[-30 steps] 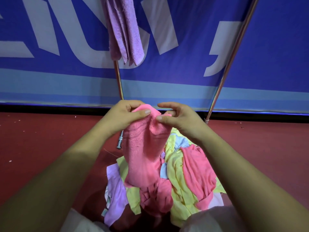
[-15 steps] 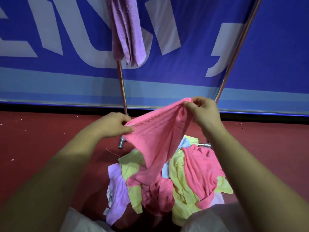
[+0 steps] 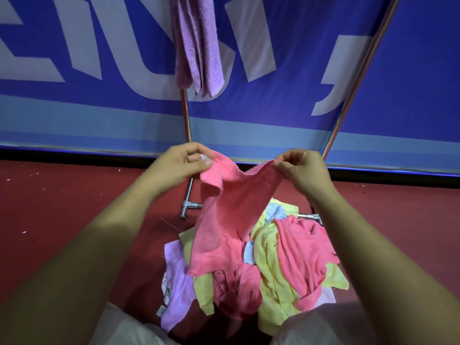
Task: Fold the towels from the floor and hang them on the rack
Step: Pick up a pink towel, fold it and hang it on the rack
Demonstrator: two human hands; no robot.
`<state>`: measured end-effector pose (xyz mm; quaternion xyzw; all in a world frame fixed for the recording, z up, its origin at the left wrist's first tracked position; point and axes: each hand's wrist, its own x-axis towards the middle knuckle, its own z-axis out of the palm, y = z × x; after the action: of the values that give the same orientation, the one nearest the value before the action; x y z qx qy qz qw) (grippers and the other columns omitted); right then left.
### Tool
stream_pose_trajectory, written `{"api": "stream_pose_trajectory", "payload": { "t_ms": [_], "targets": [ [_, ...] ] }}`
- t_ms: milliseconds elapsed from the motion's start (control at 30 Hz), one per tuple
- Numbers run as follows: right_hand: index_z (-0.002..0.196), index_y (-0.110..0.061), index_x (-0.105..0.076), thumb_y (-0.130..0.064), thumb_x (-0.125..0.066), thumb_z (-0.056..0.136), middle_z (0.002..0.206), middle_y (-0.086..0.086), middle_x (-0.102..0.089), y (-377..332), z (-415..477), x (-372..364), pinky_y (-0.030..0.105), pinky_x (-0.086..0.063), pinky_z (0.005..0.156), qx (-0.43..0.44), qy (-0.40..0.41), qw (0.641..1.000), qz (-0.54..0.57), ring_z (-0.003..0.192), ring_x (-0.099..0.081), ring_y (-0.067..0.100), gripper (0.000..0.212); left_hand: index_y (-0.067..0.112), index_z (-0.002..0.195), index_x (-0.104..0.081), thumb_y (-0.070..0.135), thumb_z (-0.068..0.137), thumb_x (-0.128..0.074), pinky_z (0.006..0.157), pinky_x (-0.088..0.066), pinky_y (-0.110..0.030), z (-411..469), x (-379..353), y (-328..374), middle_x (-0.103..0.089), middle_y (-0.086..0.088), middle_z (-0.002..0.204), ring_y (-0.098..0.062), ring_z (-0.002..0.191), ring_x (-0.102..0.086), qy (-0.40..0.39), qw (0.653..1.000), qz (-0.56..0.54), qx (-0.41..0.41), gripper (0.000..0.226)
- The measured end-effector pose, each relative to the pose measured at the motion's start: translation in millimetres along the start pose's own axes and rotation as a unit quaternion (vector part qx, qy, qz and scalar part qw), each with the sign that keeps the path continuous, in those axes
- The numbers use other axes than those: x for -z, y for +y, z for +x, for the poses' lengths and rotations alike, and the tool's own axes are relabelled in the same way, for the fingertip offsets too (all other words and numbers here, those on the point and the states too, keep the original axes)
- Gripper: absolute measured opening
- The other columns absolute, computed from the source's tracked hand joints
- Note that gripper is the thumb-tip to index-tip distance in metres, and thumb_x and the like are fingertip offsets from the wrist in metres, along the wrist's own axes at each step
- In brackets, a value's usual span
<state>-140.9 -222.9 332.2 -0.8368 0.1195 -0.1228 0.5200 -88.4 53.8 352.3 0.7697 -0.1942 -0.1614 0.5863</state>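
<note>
Red floor (image 3: 74, 207) under a blue banner (image 3: 410, 95): above the towel pile (image 3: 268, 257) we log left hand (image 3: 179, 163) and right hand (image 3: 301, 168) each pinching a top corner of the pink towel (image 3: 231, 207), spread for folding; next, we judge, halve it, then hang it on the rack (image 3: 361, 70) behind the pile.

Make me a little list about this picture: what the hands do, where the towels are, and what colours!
left hand: pinches the top edge of the pink towel
right hand: pinches the same edge, farther along
pile: pink, yellow, purple, pale blue towels on the red floor
rack: metal poles, one folded purple towel hanging
behind: blue banner
</note>
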Motion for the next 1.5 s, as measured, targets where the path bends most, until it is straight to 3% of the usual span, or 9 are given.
{"api": "stream_pose_trajectory", "payload": {
  "t_ms": [100, 233, 400, 600, 733, 933, 1133, 1367, 1500],
  "targets": [
    [0.085, -0.015, -0.068, -0.017, -0.067, 0.092, 0.068, 0.003, -0.065, -7.4, -4.1, -3.3, 0.026, -0.043, 0.053, 0.053, -0.021, 0.998, -0.04, 0.054, -0.051, 0.009, 0.007, 0.007, 0.12, -0.058, -0.009, 0.092, -0.056, 0.095, -0.053, -0.034, -3.7, -5.9, 0.1, -0.068, -0.018, 0.112, -0.02, 0.1, -0.065, -0.085, 0.996, 0.006, -0.01, 0.032],
    [0.091, -0.013, -0.064, -0.019, -0.066, 0.094, 0.056, -0.004, -0.056, -18.1, -10.3, -10.0, 0.02, -0.039, 0.049, 0.078, -0.049, 0.995, -0.034, 0.044, -0.046, 0.008, 0.007, 0.009, 0.103, -0.069, 0.005, 0.093, -0.063, 0.079, -0.052, -0.024, -4.5, -19.3, 2.2, -0.067, -0.031, 0.089, -0.015, 0.072, -0.066, -0.032, 0.992, 0.12, -0.027, 0.013],
    [0.097, -0.002, -0.063, 0.008, -0.063, 0.09, 0.069, 0.013, -0.066, -22.8, -17.0, -27.5, 0.047, -0.059, 0.076, -0.014, -0.092, 0.986, 0.136, 0.063, -0.066, 0.024, 0.012, 0.023, 0.088, -0.074, 0.02, 0.089, -0.072, 0.071, -0.043, -0.025, -1.5, -25.8, 1.3, -0.061, -0.01, 0.072, -0.006, 0.067, -0.053, 0.01, 0.98, 0.183, -0.079, 0.004],
    [0.094, 0.006, -0.068, -0.004, -0.067, 0.092, 0.072, 0.016, -0.068, -26.4, -25.1, -32.8, 0.025, -0.056, 0.064, -0.013, -0.119, 0.971, 0.207, 0.062, -0.065, 0.019, 0.01, 0.022, 0.083, -0.07, 0.025, 0.087, -0.07, 0.072, -0.04, -0.019, 3.7, -31.3, -1.7, -0.058, 0.004, 0.09, -0.005, 0.075, -0.052, 0.033, 0.971, 0.187, -0.145, 0.005],
    [0.102, -0.001, -0.066, 0.006, -0.061, 0.093, 0.07, 0.019, -0.065, -30.8, -27.2, -34.3, 0.019, -0.051, 0.052, 0.015, -0.113, 0.977, 0.177, 0.055, -0.066, 0.017, 0.011, 0.021, 0.083, -0.068, 0.033, 0.085, -0.068, 0.073, -0.046, -0.03, 4.9, -35.6, -1.8, -0.067, 0.002, 0.078, -0.005, 0.071, -0.055, 0.028, 0.984, 0.141, -0.103, 0.012],
    [0.091, -0.008, -0.075, -0.012, -0.069, 0.092, 0.09, 0.014, -0.076, -32.7, -29.0, -36.8, 0.04, -0.057, 0.087, 0.037, -0.163, 0.971, 0.17, 0.079, -0.068, 0.018, 0.007, 0.02, 0.085, -0.071, 0.035, 0.082, -0.069, 0.075, -0.048, -0.033, 7.0, -36.8, -0.3, -0.071, -0.006, 0.084, -0.01, 0.076, -0.06, 0.041, 0.989, 0.099, -0.097, 0.015],
    [0.084, -0.014, -0.072, -0.015, -0.071, 0.09, 0.07, 0.0, -0.071, -29.5, -29.3, -33.7, 0.035, -0.053, 0.073, 0.107, -0.16, 0.981, 0.013, 0.068, -0.063, 0.008, 0.006, 0.018, 0.086, -0.071, 0.033, 0.085, -0.071, 0.073, -0.046, -0.032, 6.1, -36.9, -1.6, -0.07, -0.009, 0.083, -0.011, 0.075, -0.059, 0.042, 0.989, 0.107, -0.093, 0.015],
    [0.079, -0.004, -0.067, 0.009, -0.06, 0.087, 0.079, 0.02, -0.065, -28.7, -18.1, -19.6, 0.025, -0.055, 0.066, -0.035, -0.07, 0.954, 0.29, 0.07, -0.063, 0.022, 0.017, 0.013, 0.072, -0.066, 0.037, 0.084, -0.076, 0.061, -0.033, -0.028, 6.2, -10.8, -9.1, -0.053, -0.002, 0.064, -0.004, 0.058, -0.04, -0.055, 0.948, 0.314, -0.026, 0.029],
    [0.073, -0.002, -0.065, 0.013, -0.061, 0.086, 0.068, 0.012, -0.067, -23.0, -14.5, -15.7, 0.025, -0.055, 0.062, -0.063, -0.082, 0.94, 0.325, 0.062, -0.065, 0.016, 0.02, 0.022, 0.07, -0.071, 0.043, 0.079, -0.078, 0.08, -0.034, -0.025, 7.5, -1.3, -14.7, -0.047, 0.005, 0.09, -0.009, 0.086, -0.042, -0.016, 0.92, 0.387, -0.049, 0.024]
  ]
}}
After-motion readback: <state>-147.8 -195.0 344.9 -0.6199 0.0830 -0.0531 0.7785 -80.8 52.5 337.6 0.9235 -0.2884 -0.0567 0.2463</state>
